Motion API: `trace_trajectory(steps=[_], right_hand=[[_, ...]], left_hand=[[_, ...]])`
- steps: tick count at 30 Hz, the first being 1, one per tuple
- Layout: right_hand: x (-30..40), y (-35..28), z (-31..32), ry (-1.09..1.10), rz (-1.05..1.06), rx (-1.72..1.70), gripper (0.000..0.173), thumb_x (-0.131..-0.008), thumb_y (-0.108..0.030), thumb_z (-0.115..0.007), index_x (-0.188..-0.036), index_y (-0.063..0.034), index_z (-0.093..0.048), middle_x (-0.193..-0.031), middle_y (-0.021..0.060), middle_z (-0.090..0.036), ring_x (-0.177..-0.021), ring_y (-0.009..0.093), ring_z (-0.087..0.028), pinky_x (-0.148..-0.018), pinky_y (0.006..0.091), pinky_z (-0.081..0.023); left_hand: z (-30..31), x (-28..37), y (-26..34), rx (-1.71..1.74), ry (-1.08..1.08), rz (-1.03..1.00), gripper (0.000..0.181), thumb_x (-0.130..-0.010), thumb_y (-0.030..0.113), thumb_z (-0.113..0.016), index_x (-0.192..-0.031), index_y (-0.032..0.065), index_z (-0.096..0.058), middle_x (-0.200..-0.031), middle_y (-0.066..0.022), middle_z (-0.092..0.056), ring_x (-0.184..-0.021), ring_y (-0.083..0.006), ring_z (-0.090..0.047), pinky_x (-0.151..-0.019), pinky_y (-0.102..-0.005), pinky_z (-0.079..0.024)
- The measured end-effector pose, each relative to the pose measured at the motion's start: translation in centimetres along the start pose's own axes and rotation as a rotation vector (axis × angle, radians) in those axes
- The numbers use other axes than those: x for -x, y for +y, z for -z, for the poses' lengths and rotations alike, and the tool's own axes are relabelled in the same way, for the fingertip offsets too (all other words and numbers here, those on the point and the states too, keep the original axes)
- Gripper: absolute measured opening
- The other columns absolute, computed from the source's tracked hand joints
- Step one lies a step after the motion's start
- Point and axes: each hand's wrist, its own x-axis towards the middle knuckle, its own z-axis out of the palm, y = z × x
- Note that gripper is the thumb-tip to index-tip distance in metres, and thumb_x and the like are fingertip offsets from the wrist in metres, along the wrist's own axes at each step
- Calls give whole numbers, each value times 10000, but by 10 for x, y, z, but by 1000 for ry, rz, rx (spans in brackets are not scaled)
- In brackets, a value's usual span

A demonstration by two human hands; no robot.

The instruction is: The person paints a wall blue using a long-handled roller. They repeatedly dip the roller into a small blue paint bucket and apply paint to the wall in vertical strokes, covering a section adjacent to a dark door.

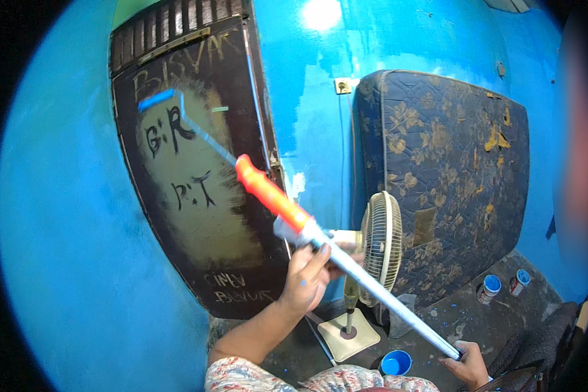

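Observation:
A paint roller with a blue roller sleeve (157,100) and an orange-red handle (273,193) is joined to a pale extension pole (387,296). It slants from lower right to upper left, with the sleeve in front of a dark door. My left hand (307,279) is at the upper pole, just below the handle; its thumb and fingers meet the pole, but how firmly they close is hidden. Near the pole's lower end, my right hand (466,365) is closed around it. A blue paint spot marks my left hand.
The dark door (206,215) bears painted writing. A standing fan (382,245) is behind the pole. A floral mattress (451,181) leans on the blue wall. Paint containers (396,362) (490,288) stand on the floor, with another pole (322,340) near the fan base. A blurred shape is at far right.

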Motion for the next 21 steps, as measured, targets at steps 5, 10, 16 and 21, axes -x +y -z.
trace_trajectory(steps=[5, 10, 16, 21], right_hand=[[-28, -23, 2, -317, 80, -35, 313, -705, -264, -805, -714, 11, -656, -593, 22, -568, -585, 100, -511, -531, 301, -388], [-52, -34, 11, -309, -1, 315, 446, -694, -432, -784, -734, 2, -688, -597, 125, -601, -557, 219, -565, -549, 358, -433], [-51, -53, -4, -342, 36, 716, 408, -678, -347, -800, -785, 31, -694, -636, 208, -612, -589, 373, -599, -556, 413, -451], [-46, -51, -9, -394, -84, 735, 286, -703, -265, -760, -819, -8, -710, -651, 206, -616, -615, 371, -612, -586, 408, -468]], left_hand=[[55, 86, -21, 4, 393, 53, 193, -976, 191, -470, -1137, 119, -391, -1105, -264, -582, -1007, -445, -611, -866, -538, -523], [93, 151, -84, 162, 680, 263, 140, -968, 198, -498, -1056, 107, -438, -1082, -266, -593, -1009, -436, -614, -835, -523, -546], [148, 222, -182, 479, 746, 698, 247, -957, 243, -529, -1038, 10, -543, -1029, -202, -636, -1011, -344, -622, -920, -500, -503], [166, 243, -262, 595, 643, 974, 255, -954, 249, -536, -1055, 16, -563, -1114, -215, -616, -1078, -328, -595, -980, -479, -463]])
